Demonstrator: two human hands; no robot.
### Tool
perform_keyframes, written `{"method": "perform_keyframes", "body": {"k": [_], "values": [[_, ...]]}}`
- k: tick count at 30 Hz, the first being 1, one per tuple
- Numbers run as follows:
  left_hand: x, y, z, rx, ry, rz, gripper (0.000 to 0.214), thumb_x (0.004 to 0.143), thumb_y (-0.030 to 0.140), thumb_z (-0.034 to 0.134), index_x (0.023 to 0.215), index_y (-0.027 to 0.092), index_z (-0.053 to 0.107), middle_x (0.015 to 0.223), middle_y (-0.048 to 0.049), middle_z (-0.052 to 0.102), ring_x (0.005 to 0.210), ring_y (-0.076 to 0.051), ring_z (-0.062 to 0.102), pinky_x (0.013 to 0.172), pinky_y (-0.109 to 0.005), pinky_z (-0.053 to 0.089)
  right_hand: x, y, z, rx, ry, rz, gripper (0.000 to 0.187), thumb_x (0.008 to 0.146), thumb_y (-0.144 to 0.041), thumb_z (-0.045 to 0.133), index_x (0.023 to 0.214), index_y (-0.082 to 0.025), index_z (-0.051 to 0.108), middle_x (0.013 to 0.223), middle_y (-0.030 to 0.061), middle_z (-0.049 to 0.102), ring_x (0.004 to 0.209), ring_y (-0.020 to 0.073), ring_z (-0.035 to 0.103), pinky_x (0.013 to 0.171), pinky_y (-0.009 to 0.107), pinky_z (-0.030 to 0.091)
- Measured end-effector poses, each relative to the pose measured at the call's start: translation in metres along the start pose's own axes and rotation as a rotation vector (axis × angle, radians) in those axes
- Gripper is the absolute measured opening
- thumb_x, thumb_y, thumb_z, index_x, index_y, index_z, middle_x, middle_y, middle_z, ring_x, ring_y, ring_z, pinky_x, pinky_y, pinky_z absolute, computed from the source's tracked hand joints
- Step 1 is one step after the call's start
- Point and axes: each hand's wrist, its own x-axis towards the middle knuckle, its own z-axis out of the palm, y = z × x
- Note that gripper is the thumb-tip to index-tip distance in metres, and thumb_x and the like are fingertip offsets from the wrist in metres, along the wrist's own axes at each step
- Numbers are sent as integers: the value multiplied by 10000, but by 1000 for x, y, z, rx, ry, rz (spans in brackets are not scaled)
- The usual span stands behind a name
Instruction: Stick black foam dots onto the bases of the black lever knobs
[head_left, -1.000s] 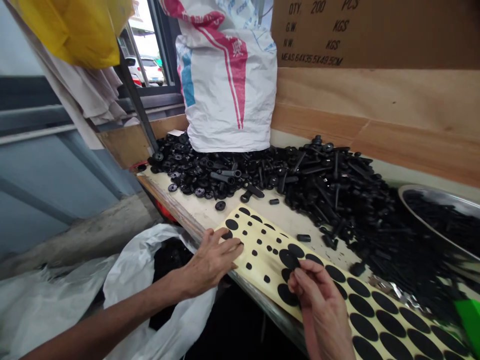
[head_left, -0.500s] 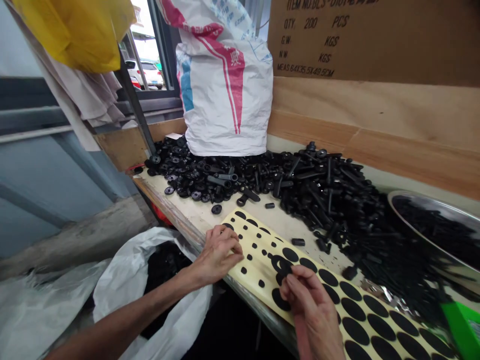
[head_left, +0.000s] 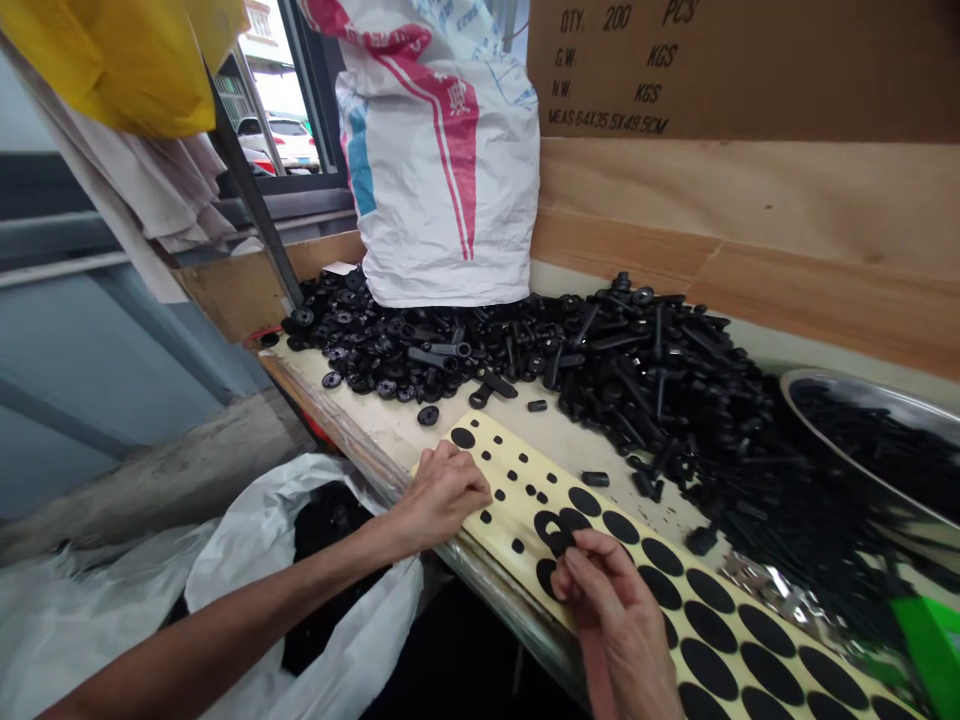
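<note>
- Two hands in the head view; left hand (head_left: 448, 487) has fingers curled together over one end of the yellow sheet (head_left: 517, 515); whether they grip anything cannot be told.
- Right hand (head_left: 615, 595) pinches a black ring (head_left: 557, 545) between thumb and forefinger, over the sheet.
- Metal bowl (head_left: 855, 473), right: holds dark pieces.
- White sack (head_left: 450, 190): upright amid the black parts (head_left: 637, 360); contents hidden.
- Open white bag (head_left: 247, 540), below table edge: dark contents, unidentifiable.
- Worktable (head_left: 375, 405): sheet, bearing black discs (head_left: 709, 627), lies along its near edge.
- Behind: carton (head_left: 742, 70); window (head_left: 277, 80) upper left.
</note>
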Motion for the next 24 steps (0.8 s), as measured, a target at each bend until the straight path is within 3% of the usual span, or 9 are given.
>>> {"method": "perform_keyframes", "body": {"k": [4, 7, 16, 20, 24], "values": [[0, 1, -11, 3, -115, 49, 127, 903, 209, 550, 797, 206, 620, 861, 16, 603, 903, -167, 466, 805, -309, 353, 4, 3, -3, -48, -24, 5, 363, 681, -381, 796, 936, -221, 594, 687, -40, 578, 670, 122, 537, 684, 241, 438], [5, 1, -7, 99, -137, 35, 167, 902, 211, 536, 752, 195, 610, 850, 3, 570, 874, -177, 453, 771, -323, 345, 6, 4, -5, -95, -54, 17, 363, 695, -398, 790, 942, -215, 598, 700, -30, 598, 690, 127, 547, 703, 244, 445], [-2, 10, 25, 303, 135, -38, 245, 947, 182, 458, 829, 229, 667, 802, -35, 562, 854, -217, 397, 765, -385, 287, 5, 0, -9, -98, -108, 67, 357, 728, -422, 759, 962, -193, 617, 709, -7, 632, 733, 145, 581, 776, 263, 458], [-3, 5, 28, 239, 242, -73, 173, 883, 198, 589, 1032, 257, 657, 878, -26, 603, 872, -217, 429, 776, -368, 314, 5, 1, -11, -97, -133, 67, 348, 751, -424, 742, 975, -199, 601, 720, -9, 638, 751, 143, 580, 796, 257, 449], [1, -2, 27, 114, 240, -121, 93, 881, 249, 619, 818, 240, 687, 788, 4, 619, 850, -196, 467, 782, -354, 327, 7, 3, -14, -99, -160, 58, 347, 773, -432, 723, 996, -204, 585, 726, -7, 643, 756, 145, 578, 797, 259, 444]]}}
